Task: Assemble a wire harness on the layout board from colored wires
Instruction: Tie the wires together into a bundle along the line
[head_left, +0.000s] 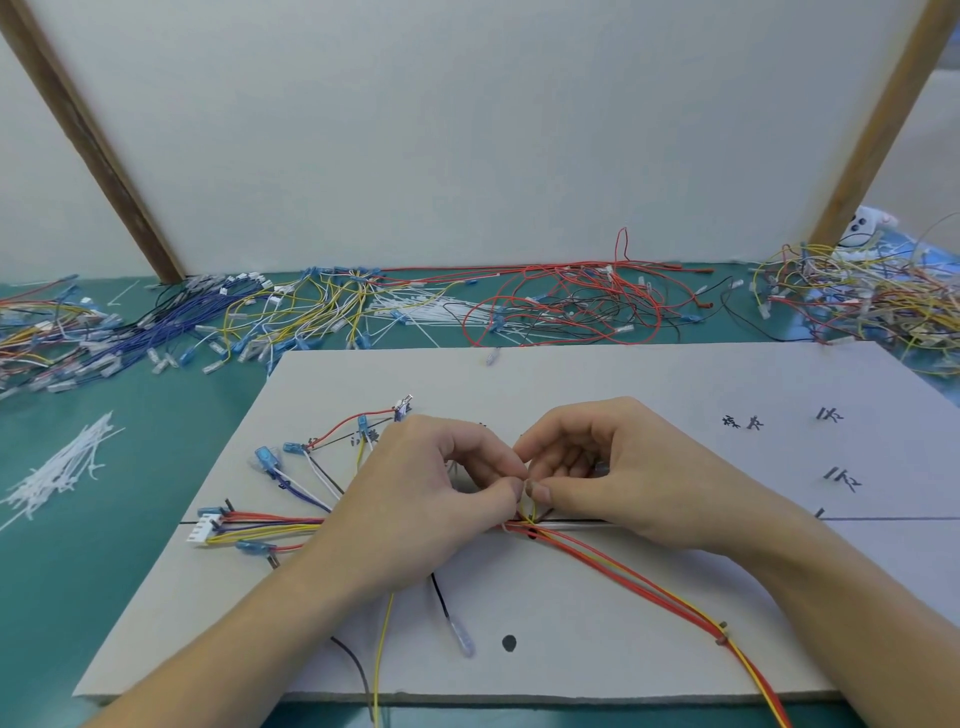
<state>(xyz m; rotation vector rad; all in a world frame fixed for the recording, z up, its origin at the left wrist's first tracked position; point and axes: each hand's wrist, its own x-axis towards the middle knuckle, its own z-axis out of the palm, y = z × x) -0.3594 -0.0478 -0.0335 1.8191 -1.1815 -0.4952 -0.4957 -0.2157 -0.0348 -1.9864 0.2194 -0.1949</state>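
The wire harness, a bundle of red, yellow, blue and white insulated wires, lies along the black drawn trunk line on the flat grey cardboard layout board, which rests on the green counter. At its left end the wires fan out to a white multi-pin plastic connector and several translucent blue sleeved terminals, each reaching toward a marked branch line. To the right, red and yellow wires run off toward the near board edge, where a small brown tie already binds them.

The left hand and the right hand meet over the middle of the trunk. The fingers of both are curled, and thumb and forefinger tips pinch something thin and pale just above the bundle; it looks like a tie or wire end being looped round the trunk, though it is too small to name with certainty.

As a judgement, the routing at the left end looks largely done and the work has moved on to binding the trunk. The right half of the board, with its handwritten marks and drawn line, carries no wires yet, so a good share remains. A heap of white plastic cable ties lies on the counter at left, and tangled piles of spare coloured wires lie beyond the board.
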